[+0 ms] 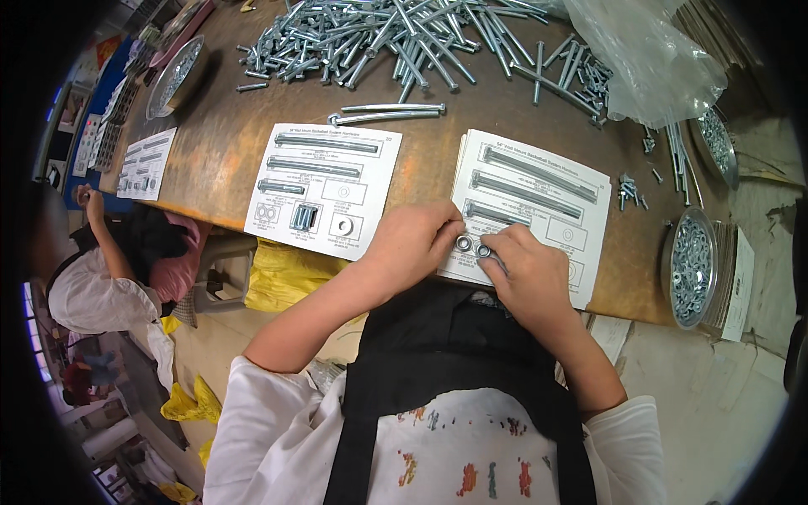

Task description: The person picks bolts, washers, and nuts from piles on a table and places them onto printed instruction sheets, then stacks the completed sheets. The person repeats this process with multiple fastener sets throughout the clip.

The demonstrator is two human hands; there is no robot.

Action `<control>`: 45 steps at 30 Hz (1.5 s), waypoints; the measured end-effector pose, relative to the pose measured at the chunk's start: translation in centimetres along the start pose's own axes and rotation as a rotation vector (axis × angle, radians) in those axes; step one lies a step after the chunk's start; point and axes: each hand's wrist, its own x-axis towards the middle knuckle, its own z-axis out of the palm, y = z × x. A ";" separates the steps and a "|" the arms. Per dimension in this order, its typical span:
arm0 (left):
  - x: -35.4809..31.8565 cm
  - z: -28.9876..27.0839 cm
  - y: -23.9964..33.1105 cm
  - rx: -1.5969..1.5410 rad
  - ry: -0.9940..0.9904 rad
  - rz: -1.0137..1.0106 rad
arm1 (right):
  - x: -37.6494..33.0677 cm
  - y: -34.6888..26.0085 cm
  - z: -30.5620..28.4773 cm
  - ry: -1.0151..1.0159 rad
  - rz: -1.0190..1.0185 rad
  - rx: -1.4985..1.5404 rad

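A stack of printed cards (539,176) with pictures of bolts, nuts and washers lies in front of me at the table edge. Two round metal nuts (464,242) sit side by side over its lower left part. My right hand (528,273) has thumb and finger pressed around the right one. Just left of the nuts, my left hand (414,240) rests with its fingers curled together at the card's edge; their tips hide whatever they may hold. To the left lies a second printed card (324,181) bearing a metal part and a ring washer.
A large heap of long bolts (362,42) covers the far table, with two bolts (387,114) apart. Bowls of hardware (693,268) stand at the right, under a clear plastic bag (648,59). Another metal bowl (177,77) and a co-worker (109,286) are at the left.
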 end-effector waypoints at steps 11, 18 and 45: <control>-0.9 -0.5 0.5 -0.012 -0.112 0.104 | -0.4 1.0 -0.2 0.009 -0.001 -0.025; -2.5 -0.1 1.5 -0.362 0.029 -0.090 | -8.1 10.1 -10.7 0.595 0.453 -0.075; 2.6 6.1 13.0 -0.300 -0.417 0.181 | -16.0 20.9 -20.9 -0.184 0.733 -0.084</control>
